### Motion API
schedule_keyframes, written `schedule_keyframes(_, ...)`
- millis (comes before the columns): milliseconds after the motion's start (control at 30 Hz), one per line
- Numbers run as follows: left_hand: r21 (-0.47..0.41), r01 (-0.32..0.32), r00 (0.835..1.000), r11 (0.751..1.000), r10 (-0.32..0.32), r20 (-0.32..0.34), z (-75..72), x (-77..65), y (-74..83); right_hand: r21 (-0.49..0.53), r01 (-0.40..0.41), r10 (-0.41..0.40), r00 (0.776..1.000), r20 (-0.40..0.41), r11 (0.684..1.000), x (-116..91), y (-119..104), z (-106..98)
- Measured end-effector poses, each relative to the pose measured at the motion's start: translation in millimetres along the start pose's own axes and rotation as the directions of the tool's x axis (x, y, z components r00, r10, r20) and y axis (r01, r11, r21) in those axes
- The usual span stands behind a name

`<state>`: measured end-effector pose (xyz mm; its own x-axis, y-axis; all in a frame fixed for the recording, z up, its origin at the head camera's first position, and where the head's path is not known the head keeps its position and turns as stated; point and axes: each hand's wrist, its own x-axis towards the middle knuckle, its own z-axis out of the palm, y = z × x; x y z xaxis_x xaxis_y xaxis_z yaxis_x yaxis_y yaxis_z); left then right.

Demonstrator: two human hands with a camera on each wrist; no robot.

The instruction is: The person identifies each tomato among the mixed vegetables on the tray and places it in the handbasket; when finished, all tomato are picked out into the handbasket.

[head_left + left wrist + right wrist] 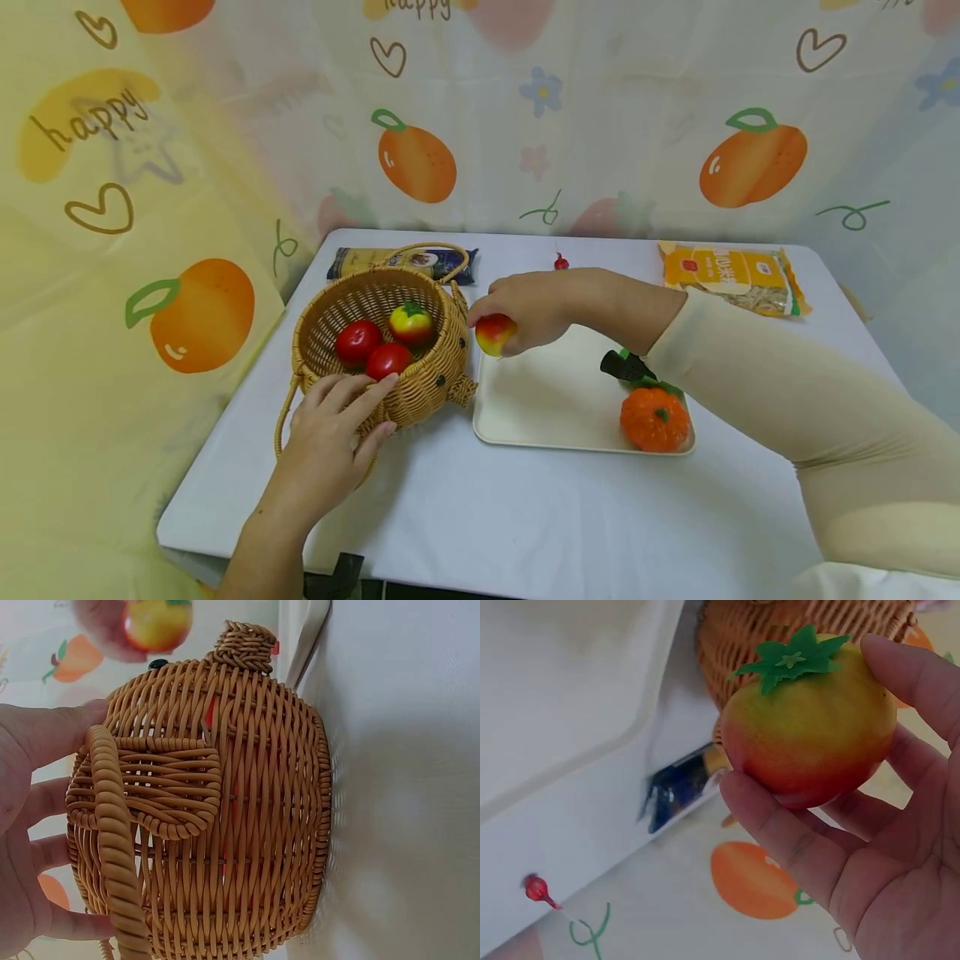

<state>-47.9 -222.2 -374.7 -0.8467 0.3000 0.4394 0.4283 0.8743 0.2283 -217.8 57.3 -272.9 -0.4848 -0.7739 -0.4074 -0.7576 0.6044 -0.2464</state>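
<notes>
My right hand (528, 312) holds a red-and-yellow toy tomato (810, 727) with a green leafy top, thumb and fingers around its sides. It hangs just right of a wicker basket (423, 400), above the left edge of a cream tray (540, 417). Inside the basket lie two red toy fruits, one red fruit (358, 342) beside another red fruit (388, 360), plus a yellow-and-red toy tomato (412, 322). My left hand (330, 442) rests on the basket's near rim, fingers fairly straight; a loop handle (112, 832) hangs in front of it.
On the tray's right side are an orange toy pumpkin (654, 419) and a dark object with green (626, 367), partly behind my sleeve. A blue packet (352, 262) lies behind the basket, a yellow packet (723, 271) at the back right. A small red item (561, 262) lies at the back edge.
</notes>
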Motion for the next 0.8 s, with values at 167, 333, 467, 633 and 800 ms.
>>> schedule_keyframes(167, -0.004, 0.003, 1.0, 1.0, -0.003, -0.007, 0.9, 0.5, 0.4, -0.038, 0.014, -0.016, 0.999, -0.029, 0.999, 8, -3, -16)
schedule_keyframes(333, 0.002, 0.012, 1.0, 1.0, -0.012, -0.004, 0.9, -0.9, 0.2, -0.034, 0.029, -0.032, 0.995, -0.099, 0.999, 21, -8, -28)
schedule_keyframes(467, 0.009, 0.014, 1.0, 1.0, -0.014, -0.004, 0.5, -1.9, -0.5, -0.019, 0.069, -0.071, 0.979, -0.189, 0.997, 34, -17, -33)
schedule_keyframes(633, 0.006, 0.014, 1.0, 1.0, -0.014, -0.005, 0.4, -2.3, -0.3, -0.003, 0.118, -0.115, 0.966, -0.231, 0.993, 51, -32, -30)
schedule_keyframes(800, -0.003, 0.01, 1.0, 1.0, -0.01, -0.005, -0.2, -1.4, 0.4, -0.01, 0.141, -0.14, 0.968, -0.207, 0.99, 67, -43, -20)
